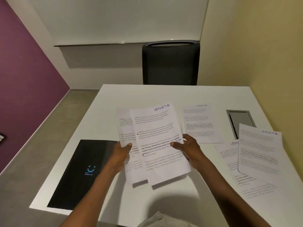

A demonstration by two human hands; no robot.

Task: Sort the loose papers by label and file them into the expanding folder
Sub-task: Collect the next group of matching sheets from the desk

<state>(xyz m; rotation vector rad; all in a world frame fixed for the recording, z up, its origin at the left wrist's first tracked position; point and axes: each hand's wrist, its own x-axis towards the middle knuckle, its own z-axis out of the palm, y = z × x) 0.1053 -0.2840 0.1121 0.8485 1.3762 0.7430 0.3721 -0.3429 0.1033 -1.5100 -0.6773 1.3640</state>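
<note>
I hold two printed sheets above the middle of the white table (pixel 164 202). My right hand (pixel 188 149) grips the front sheet (pixel 157 128), headed SPORTS in blue ink. My left hand (pixel 120 155) grips the sheet behind it (pixel 125 126), whose heading is hidden. A black folder (pixel 82 174) with a blue smiley logo lies flat and closed at the table's left front. Another SPORTS sheet (pixel 200 123) lies flat right of centre. Two overlapping sheets lie at the right edge: the upper one (pixel 260 149) reads SPORTS, the lower one (pixel 246 182) is partly covered.
A black mesh chair (pixel 170 63) stands behind the table's far edge. A rectangular cable cutout (pixel 240 122) sits in the table at the far right. Purple wall and grey floor lie to the left, a yellow wall to the right.
</note>
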